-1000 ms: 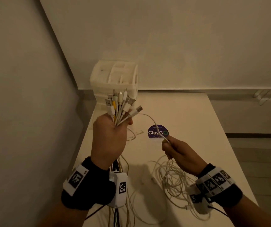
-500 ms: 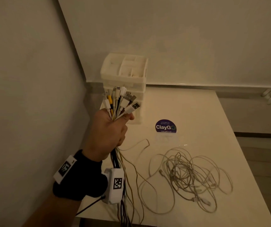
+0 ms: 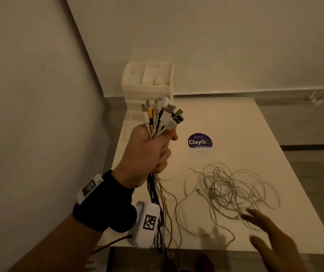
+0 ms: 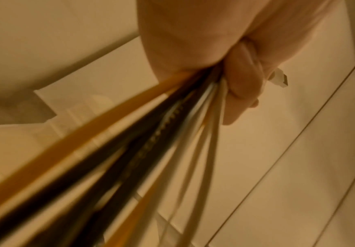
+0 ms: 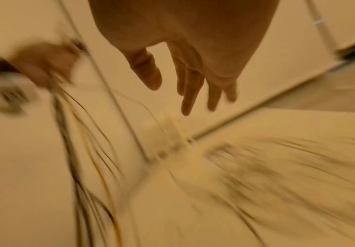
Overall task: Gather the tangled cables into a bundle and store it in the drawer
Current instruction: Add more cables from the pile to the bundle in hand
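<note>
My left hand (image 3: 151,152) is raised above the table's left side and grips a bundle of cables (image 3: 162,116), white, yellow and black. Their plugs fan out above the fist and the cords (image 4: 151,150) hang down past the wrist over the table's front edge. A loose tangle of white cables (image 3: 233,191) lies on the table to the right. My right hand (image 3: 271,236) hovers at the near right with fingers (image 5: 191,93) spread and straight, holding nothing, just short of the tangle. The white drawer unit (image 3: 147,89) stands in the back left corner.
The white table (image 3: 245,124) fills the corner between two plain walls. A round purple ClayGo sticker (image 3: 200,141) lies flat on the table in front of the drawer unit. The table's front edge runs just below my right hand.
One second ago my right hand pinched a white cable near the sticker. It let go and left the view. Now it comes back open at the near right. The left fist stays raised.
</note>
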Action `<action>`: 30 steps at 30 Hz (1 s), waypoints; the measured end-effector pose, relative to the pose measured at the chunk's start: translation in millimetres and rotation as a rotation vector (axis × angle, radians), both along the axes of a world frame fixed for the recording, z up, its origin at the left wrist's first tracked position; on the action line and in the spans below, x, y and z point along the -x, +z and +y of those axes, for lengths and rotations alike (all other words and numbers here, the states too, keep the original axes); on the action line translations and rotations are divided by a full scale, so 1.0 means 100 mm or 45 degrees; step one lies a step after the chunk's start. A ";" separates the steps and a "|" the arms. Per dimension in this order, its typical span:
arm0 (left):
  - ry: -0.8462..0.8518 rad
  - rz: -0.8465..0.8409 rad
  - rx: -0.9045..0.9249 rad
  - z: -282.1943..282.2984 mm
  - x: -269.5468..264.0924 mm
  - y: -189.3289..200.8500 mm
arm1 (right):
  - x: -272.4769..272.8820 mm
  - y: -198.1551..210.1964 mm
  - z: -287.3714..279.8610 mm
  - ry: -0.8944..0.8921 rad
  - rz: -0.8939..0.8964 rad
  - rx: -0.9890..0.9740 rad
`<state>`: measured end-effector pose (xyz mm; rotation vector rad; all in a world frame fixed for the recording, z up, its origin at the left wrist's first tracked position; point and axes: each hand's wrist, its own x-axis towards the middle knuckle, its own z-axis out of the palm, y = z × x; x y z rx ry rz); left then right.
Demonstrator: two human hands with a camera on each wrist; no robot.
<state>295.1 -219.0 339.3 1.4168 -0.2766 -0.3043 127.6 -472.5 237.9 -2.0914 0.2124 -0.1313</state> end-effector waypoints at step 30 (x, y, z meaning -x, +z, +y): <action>0.171 -0.199 0.317 0.25 0.42 0.20 | -0.48 -1.42 1.26 0.659 0.683 -0.245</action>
